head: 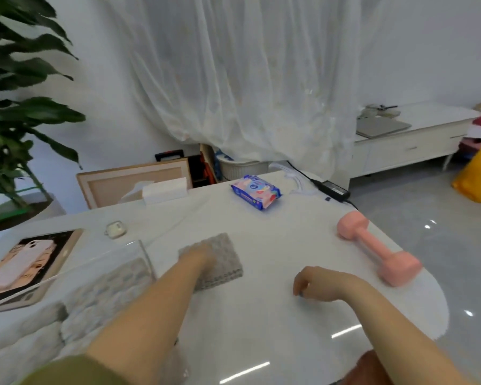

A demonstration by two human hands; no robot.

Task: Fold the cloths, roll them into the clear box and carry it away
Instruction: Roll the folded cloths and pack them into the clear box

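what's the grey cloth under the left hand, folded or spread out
Folded. The grey cloth is a thick rectangle on the table, with stacked layers showing along its near edge; the left hand rests on it.

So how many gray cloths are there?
2: a folded cloth on the table under the left hand, another cloth inside the clear box. More may be hidden there.

Left hand [199,258] outstretched; right hand [317,284] loosely curled.
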